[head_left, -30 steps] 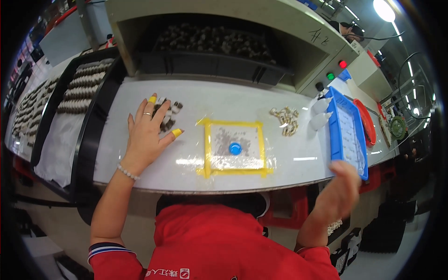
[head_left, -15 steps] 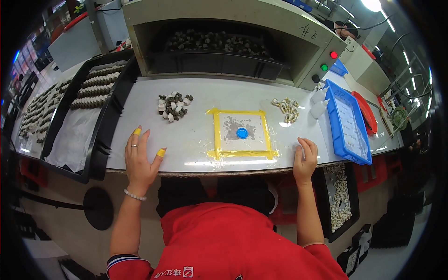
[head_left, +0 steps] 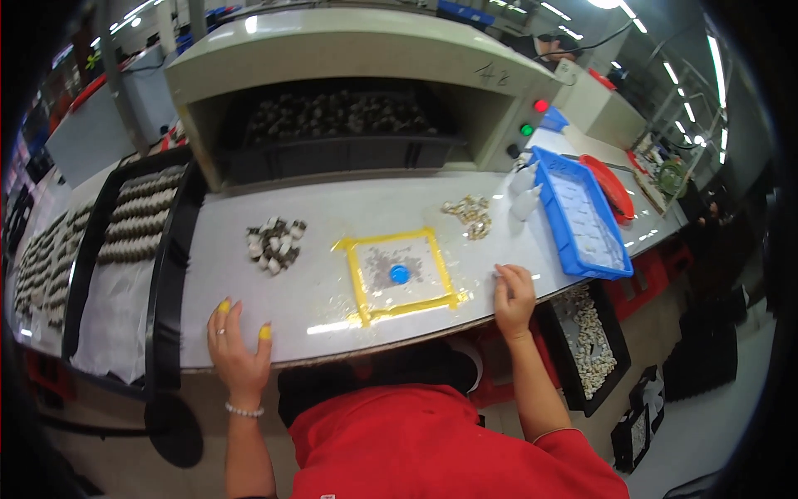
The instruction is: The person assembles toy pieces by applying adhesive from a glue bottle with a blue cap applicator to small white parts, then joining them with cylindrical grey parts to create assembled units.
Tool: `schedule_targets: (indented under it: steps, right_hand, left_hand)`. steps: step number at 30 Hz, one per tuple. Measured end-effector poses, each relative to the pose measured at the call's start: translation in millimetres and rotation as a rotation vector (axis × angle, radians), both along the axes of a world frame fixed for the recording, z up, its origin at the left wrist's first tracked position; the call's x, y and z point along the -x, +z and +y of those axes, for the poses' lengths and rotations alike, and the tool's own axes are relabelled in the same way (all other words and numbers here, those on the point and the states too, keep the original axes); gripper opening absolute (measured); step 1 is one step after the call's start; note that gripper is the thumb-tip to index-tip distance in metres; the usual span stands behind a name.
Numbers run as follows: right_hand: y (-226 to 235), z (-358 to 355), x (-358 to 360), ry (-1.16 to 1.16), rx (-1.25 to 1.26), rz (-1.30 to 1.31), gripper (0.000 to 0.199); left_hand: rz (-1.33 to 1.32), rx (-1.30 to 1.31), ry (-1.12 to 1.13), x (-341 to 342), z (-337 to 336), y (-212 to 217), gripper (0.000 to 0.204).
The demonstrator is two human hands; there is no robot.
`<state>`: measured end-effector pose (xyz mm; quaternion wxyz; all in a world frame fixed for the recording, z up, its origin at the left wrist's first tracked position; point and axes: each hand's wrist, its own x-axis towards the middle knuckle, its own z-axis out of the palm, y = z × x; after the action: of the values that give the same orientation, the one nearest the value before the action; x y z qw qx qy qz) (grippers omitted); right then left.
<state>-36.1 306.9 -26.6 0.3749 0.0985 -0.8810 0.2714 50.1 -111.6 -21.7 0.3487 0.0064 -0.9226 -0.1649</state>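
My left hand [head_left: 238, 345] lies open by the table's front edge at the left, fingers spread, with yellow wraps on two fingertips. Nothing is in it. My right hand [head_left: 514, 301] rests near the front edge at the right, its fingers loosely bent and no held thing visible. Between them a square of yellow tape [head_left: 357, 279] frames a grey-spotted patch, on which sits a small round blue cap-like piece [head_left: 400, 274]. Beyond my left hand is a pile of dark and white small blocks [head_left: 275, 244]. Past my right hand lie small shiny gold-and-white pieces [head_left: 470, 214].
A black tray [head_left: 170, 308] with rows of pieces stands left. At the back, a beige housing [head_left: 357, 62] holds a black bin [head_left: 332, 154]. White bottles [head_left: 525, 203] and a blue tray [head_left: 568, 249] stand right. A black crate [head_left: 611, 397] sits below the table; a person [head_left: 544, 51] is far back.
The view has shifted and tilted, so the table and its things appear lower and farther left. Both hands stay by the front edge; no object has visibly been moved.
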Motion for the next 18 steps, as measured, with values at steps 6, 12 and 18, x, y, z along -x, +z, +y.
schedule_targets:
  steps: [6,12,18]
  right_hand:
    - [13,1,3,0.029,-0.036,-0.053,0.023]
    - [15,43,29,0.093,0.363,-0.416,0.036]
    - [-9,86,90,-0.049,0.698,-0.248,0.063]
  left_hand:
    - [0.021,-0.034,0.002,-3,-5,-5,0.042]
    - [0.206,0.049,-0.198,-27,4,-46,0.044]
    - [-0.086,-0.016,-0.632,-76,48,-67,0.02]
